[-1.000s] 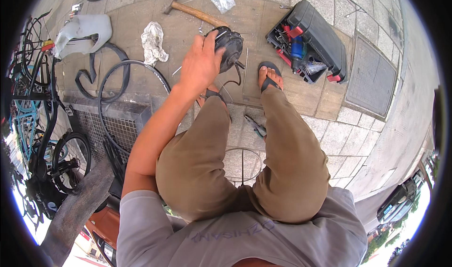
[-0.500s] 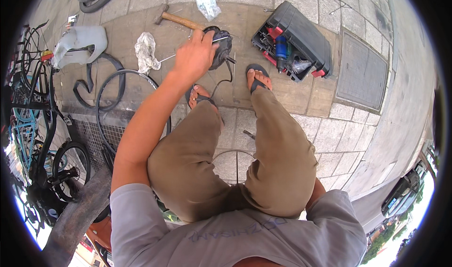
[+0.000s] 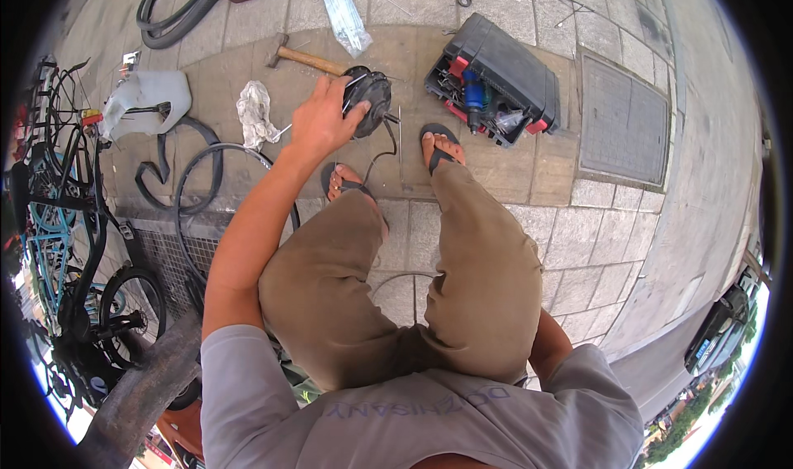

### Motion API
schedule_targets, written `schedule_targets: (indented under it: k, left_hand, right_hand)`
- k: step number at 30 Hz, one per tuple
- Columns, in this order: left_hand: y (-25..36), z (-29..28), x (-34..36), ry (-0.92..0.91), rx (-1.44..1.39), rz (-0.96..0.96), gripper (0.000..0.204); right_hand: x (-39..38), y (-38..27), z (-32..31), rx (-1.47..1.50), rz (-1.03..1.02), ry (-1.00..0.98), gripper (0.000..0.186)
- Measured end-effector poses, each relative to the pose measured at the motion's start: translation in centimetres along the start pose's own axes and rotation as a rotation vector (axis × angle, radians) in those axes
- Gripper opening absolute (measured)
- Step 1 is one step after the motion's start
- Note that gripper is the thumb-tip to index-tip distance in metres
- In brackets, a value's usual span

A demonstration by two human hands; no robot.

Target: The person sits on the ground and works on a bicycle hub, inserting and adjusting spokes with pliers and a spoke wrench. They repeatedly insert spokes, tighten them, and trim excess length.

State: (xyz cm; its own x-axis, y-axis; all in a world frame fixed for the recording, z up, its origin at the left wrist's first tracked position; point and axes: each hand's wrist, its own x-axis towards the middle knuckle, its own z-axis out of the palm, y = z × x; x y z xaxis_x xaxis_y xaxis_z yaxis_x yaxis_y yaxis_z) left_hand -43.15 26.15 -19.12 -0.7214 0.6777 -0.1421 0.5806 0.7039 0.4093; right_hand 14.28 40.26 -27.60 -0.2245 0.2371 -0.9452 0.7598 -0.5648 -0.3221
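My left hand (image 3: pixel 324 120) is closed around a thin metal rod (image 3: pixel 355 80), which looks like a wheel spoke and sticks out at both ends of the fist. The fingers and thumb lie against a round black wheel hub (image 3: pixel 373 97) on the paving. From the hub's axle a black cable (image 3: pixel 392 148) curls toward my left foot. Beyond the hand lies a hammer (image 3: pixel 310 59) with a wooden handle. A crumpled white cloth (image 3: pixel 256 114) is left of the hand. My right forearm goes down behind my right thigh, and the hand is hidden there.
An ajar black toolbox (image 3: pixel 500 76) holds a blue tool. Left stand a cut white plastic jug (image 3: pixel 147 101), a bare wheel rim (image 3: pixel 183 196) and parked bicycles (image 3: pixel 62 254). Tyres (image 3: pixel 178 27) and a clear plastic packet (image 3: pixel 343 14) lie farther off. Another thin rod (image 3: pixel 401 159) lies between my feet.
My left hand has shifted a little left and down over the hub, and the rod in it now slants more steeply. The whole view has also shifted slightly, showing a brown case at the top.
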Motion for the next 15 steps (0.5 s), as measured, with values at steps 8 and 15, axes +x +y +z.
schedule_targets:
  k: [8, 15]
  left_hand:
    - [0.2, -1.1, -0.8, 0.02, -0.036, 0.027, 0.052]
    - [-3.4, -3.3, 0.0, 0.001, -0.403, -0.005, 0.029]
  right_hand:
    - [3.6, -2.3, 1.0, 0.236, -0.12, -0.079, 0.026]
    - [0.8, -14.6, 1.5, 0.358, -0.444, 0.077, 0.02]
